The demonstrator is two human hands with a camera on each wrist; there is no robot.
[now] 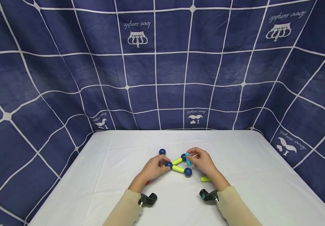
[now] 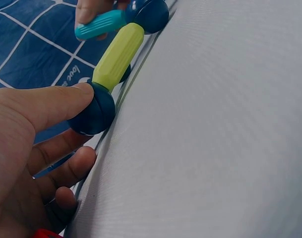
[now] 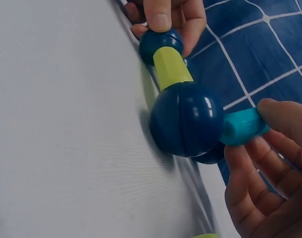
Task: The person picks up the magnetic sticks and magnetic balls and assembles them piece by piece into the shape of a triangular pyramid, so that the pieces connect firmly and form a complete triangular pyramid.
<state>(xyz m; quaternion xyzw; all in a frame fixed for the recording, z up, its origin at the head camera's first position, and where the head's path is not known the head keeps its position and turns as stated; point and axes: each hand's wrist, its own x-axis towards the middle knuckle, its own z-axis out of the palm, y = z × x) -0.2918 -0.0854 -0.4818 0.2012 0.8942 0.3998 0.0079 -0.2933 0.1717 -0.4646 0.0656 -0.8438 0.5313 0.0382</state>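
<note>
My left hand [image 1: 154, 167] pinches a dark blue ball [image 2: 93, 111] between thumb and fingers. Two yellow-green rods, a farther one [image 1: 177, 161] and a nearer one [image 1: 178, 169], spread from that ball in a V. Each ends in another dark blue ball, one far [image 1: 183, 157] and one near [image 1: 188, 172]. A light blue rod [image 3: 244, 125] is held between the thumb and fingers of my right hand [image 1: 204, 161], beside the far ball. Whether the rod touches that ball I cannot tell. The left hand's thumb [image 2: 61, 104] lies over the held ball.
A loose dark blue ball [image 1: 162, 151] lies beyond my left hand on the white tabletop [image 1: 109, 175]. Part of a red piece [image 1: 147, 182] shows by the left wrist. Another yellow-green rod [image 1: 205, 179] lies partly hidden by the right forearm. A blue checked curtain [image 1: 168, 69] surrounds the table.
</note>
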